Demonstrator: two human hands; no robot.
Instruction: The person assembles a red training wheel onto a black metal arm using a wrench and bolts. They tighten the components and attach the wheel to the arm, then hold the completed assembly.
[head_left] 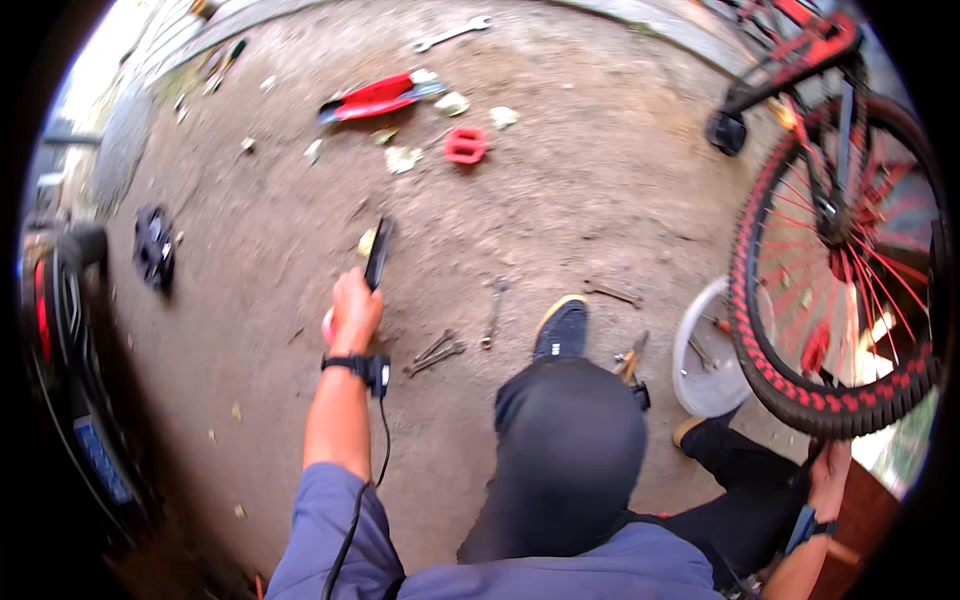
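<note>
My left hand (355, 308) is closed around a black, flat, narrow tool (379, 252), held above the dirt ground. A small pinkish part shows beside the palm; the tool's exact kind is unclear. At the far right stands a bicycle wheel (748, 340) with a black and red checkered tyre and red spokes. My right hand (829, 468) grips the wheel's lower edge, its fingers partly hidden by the tyre. Behind that wheel is a white plastic bucket (686, 372) with tools inside. Several wrenches (496, 312) lie between my left arm and my shoe.
A red and black fender-like piece (375, 99) lies farther off, near a red pedal (466, 146) and crumpled scraps. A large wrench (452, 34) rests at the back. To the left are a black part (154, 247) and a dark wheeled object (85, 400). Pliers (633, 358) lie beside my knee.
</note>
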